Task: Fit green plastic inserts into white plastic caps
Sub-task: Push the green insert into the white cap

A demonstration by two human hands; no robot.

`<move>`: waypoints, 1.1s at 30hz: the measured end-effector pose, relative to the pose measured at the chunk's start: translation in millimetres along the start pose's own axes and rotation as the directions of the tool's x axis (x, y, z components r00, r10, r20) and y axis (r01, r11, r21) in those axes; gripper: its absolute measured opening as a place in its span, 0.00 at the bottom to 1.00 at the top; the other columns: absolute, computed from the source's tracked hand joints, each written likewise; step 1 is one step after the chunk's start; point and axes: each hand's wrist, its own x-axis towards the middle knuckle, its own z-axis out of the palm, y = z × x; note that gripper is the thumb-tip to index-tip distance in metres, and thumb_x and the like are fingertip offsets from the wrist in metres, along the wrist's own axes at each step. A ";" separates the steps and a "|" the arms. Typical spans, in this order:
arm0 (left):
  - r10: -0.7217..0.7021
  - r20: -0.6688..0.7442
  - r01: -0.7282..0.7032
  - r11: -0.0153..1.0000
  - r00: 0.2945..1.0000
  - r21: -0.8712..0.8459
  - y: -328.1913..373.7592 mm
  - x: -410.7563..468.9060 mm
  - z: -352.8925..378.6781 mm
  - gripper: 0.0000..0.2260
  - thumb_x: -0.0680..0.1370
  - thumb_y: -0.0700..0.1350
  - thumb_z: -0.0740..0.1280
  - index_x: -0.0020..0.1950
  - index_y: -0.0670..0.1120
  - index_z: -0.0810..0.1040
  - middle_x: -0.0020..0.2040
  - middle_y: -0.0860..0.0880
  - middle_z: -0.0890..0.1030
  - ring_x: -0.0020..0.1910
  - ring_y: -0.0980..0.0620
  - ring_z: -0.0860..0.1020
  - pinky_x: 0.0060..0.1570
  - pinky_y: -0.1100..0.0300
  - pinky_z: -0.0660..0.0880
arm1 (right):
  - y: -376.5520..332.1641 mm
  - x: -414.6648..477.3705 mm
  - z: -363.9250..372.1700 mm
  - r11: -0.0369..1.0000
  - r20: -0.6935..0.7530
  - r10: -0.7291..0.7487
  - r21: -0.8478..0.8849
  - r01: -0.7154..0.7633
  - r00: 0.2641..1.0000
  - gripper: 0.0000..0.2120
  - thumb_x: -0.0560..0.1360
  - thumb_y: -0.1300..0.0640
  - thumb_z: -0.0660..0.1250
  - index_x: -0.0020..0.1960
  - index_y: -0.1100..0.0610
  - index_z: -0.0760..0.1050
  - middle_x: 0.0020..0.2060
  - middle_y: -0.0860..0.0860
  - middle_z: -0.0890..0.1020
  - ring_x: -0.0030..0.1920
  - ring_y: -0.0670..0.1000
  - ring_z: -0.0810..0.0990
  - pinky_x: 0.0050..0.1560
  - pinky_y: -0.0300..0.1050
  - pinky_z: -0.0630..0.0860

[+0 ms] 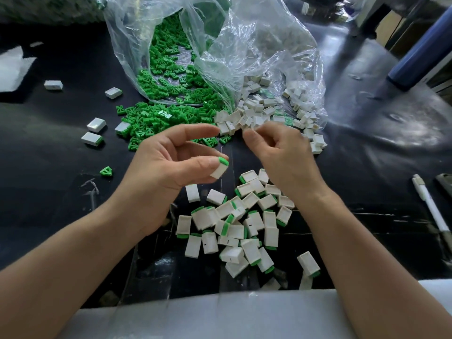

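The left hand (168, 162) pinches a white cap (218, 172), long axis one-to-seven o'clock, green insert (223, 161) at one; the right hand (274, 152) curls by loose caps (247, 116). Whether it grips any, I cannot tell.

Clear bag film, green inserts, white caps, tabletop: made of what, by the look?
Clear bag film: thin plastic film, glossy; crinkles and glare.
Green inserts: rigid moulded plastic, opaque, semi-matte; identical ribbed shapes.
White caps: rigid moulded plastic, opaque; thin-walled hollow boxes.
Tabletop: black sheet, likely rubber or vinyl; soft sheen, scuffs, ripples.
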 end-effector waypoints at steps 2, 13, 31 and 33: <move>0.008 0.088 -0.015 0.997 0.996 0.082 1.6 -4.5 3.8 0.18 0.59 0.37 0.76 0.47 0.47 0.81 0.36 0.47 0.84 0.35 0.54 0.82 0.35 0.65 0.78 | 10.8 8.2 -4.9 0.993 -0.103 0.000 -0.115 -0.012 0.995 0.08 0.75 0.51 0.65 0.47 0.54 0.78 0.35 0.45 0.75 0.37 0.43 0.73 0.39 0.35 0.65; -0.056 -0.068 0.069 0.974 0.996 0.214 2.2 -1.7 0.4 0.07 0.70 0.38 0.69 0.47 0.47 0.80 0.35 0.48 0.84 0.35 0.55 0.82 0.39 0.61 0.79 | 42.0 26.9 -7.1 0.888 -0.144 0.109 -0.431 -0.161 0.984 0.06 0.74 0.57 0.67 0.50 0.54 0.75 0.53 0.55 0.76 0.55 0.55 0.73 0.54 0.45 0.68; -0.017 -0.093 0.042 0.958 0.996 0.283 -3.1 4.2 -3.1 0.15 0.68 0.31 0.71 0.46 0.49 0.80 0.41 0.47 0.84 0.35 0.56 0.81 0.35 0.65 0.79 | -13.1 -9.7 20.8 0.936 0.234 -0.209 0.327 0.126 0.949 0.06 0.71 0.63 0.70 0.40 0.52 0.76 0.35 0.45 0.79 0.37 0.43 0.77 0.42 0.39 0.74; 0.003 -0.133 0.035 0.959 0.991 0.280 -3.2 5.0 -2.3 0.14 0.69 0.30 0.71 0.45 0.48 0.80 0.38 0.47 0.84 0.34 0.56 0.80 0.34 0.66 0.79 | -10.7 -7.7 21.2 0.951 0.197 -0.185 0.284 0.125 0.963 0.04 0.73 0.61 0.68 0.41 0.53 0.77 0.32 0.43 0.77 0.34 0.40 0.74 0.39 0.34 0.70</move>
